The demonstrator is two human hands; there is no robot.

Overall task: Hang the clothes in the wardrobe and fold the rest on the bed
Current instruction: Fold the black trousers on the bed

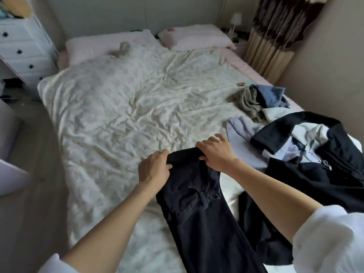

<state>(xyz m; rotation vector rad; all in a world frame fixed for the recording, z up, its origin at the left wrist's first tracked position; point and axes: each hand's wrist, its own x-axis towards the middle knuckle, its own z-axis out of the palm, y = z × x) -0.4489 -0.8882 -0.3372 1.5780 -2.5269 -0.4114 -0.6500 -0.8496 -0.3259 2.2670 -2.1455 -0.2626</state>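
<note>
Black trousers [199, 209] lie lengthwise over the near part of the bed [122, 107], the waist end toward the pillows and the legs running off the bottom edge of the view. Both hands hold that far end: the left hand [153, 168] has its fingers curled over the top left corner of the dark cloth with the thumb pressing from the near side, and the right hand [215, 152] grips the top right corner the same way, knuckles up, some fingertips reaching past the fabric onto the cover. The two hands sit close together with only a short stretch of folded-over waistband between them. Bare forearms lead back to rolled white sleeves [331, 241] at the lower corners.

Just right of the trousers, a heap of clothes [307, 154] is spread over the right side of the bed: a large black garment with a zip, white and pale lilac pieces tangled in it, and farther back an olive top [248, 101] touching a blue garment [272, 95].

A wrinkled cream duvet covers the bed, with two pale pink pillows [193, 38] at the head. A white chest of drawers [21, 48] with dark knobs stands at the far left, and a brown and beige curtain [275, 32] hangs at the far right
</note>
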